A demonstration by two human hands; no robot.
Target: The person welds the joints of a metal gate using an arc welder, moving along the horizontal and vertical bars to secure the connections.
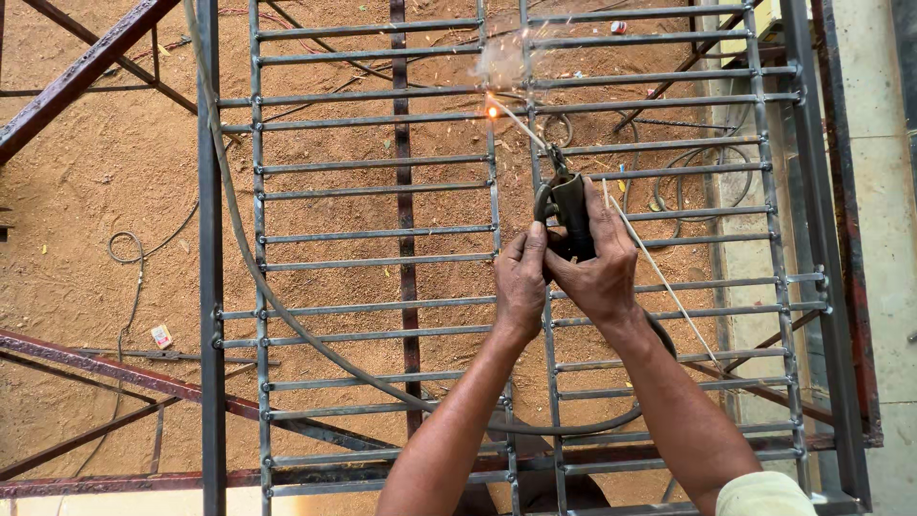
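Observation:
A grey steel grille [377,234] of horizontal bars welded to upright rods lies flat above sandy ground. My right hand [602,263] grips a black welding electrode holder [568,205]. Its thin rod [521,124] reaches up-left to a bright orange spark [493,112] on a bar joint, with smoke [501,62] rising above. My left hand [521,277] closes on the holder's lower end beside the right hand. A second thin rod [659,277] slants down from my right hand.
A thick grey cable [287,315] curves across the grille towards my arms. Rusty red steel frames [86,67] lie at the left and bottom. Wire loops [702,177] rest on the sand under the grille. A concrete edge [888,191] runs along the right.

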